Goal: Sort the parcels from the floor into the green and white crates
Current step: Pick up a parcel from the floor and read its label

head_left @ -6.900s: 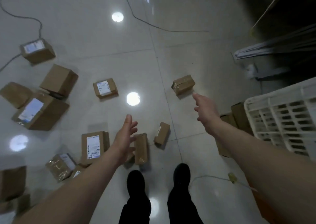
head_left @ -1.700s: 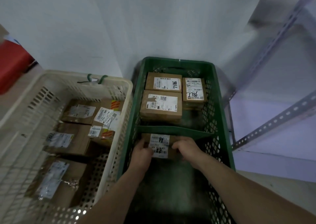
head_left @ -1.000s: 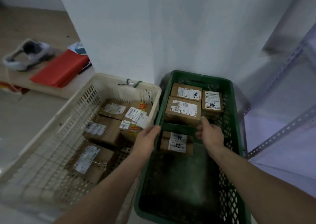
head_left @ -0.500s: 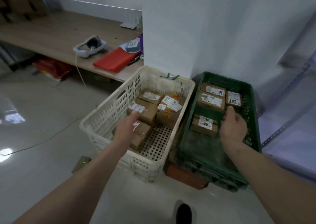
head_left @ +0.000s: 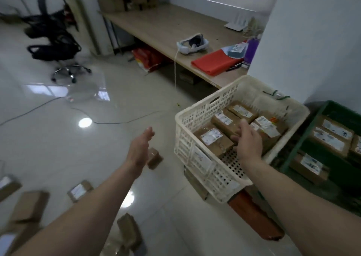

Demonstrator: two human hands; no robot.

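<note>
Sorting partway: brown cardboard parcels (head_left: 213, 138) in white slotted plastic crate (head_left: 197, 117), centre right, and green plastic crate (head_left: 302, 141), right edge; more on floor (head_left: 58, 138), lower left. Our left hand (head_left: 139, 148), right hand (head_left: 248, 142) slack, empty.

Dim, even indoor light; a ceiling lamp glares off the glossy floor (head_left: 58, 138). Edges look motion-blurred, possibly wide-angle stretch too.

A single wide-angle view from the person's head looks forward and steeply down at the glossy floor (head_left: 58, 148) from standing height. The white crate (head_left: 197, 117) is close at right, the green crate (head_left: 345, 110) is cropped by the frame's right edge, and the worktop (head_left: 160, 25) is farther off.
</note>
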